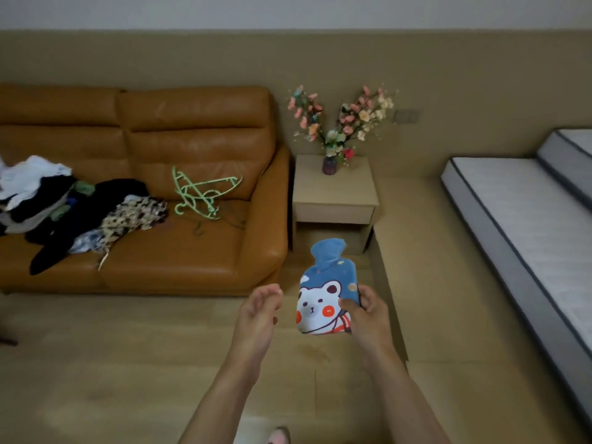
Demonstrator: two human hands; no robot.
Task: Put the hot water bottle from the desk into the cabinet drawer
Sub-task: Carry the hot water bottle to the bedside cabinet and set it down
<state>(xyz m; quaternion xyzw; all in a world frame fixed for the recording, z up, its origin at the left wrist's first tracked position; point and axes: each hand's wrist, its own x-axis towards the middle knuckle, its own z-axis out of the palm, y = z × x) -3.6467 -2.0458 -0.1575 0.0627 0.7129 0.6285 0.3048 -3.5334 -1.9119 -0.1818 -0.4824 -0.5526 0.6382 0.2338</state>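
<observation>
Best carry the hot water bottle (323, 293) level toward the cabinet (334, 200) far ahead, keeping the free left hand (259, 310) ready for the closed drawer (334, 213). The right hand (366, 312) grips the bottle's right edge, thumb on the front, neck pointing away. The left hand's fingers are loosely curled, holding nothing, just left of it.

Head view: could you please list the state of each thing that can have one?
Hot water bottle: held upright in right hand.
Left hand: empty, fingers together.
Cabinet drawer: closed.
Vase: upright on cabinet, holding flowers.
Hangers: tangled on sofa.
Clothes: heaped unfolded.
</observation>
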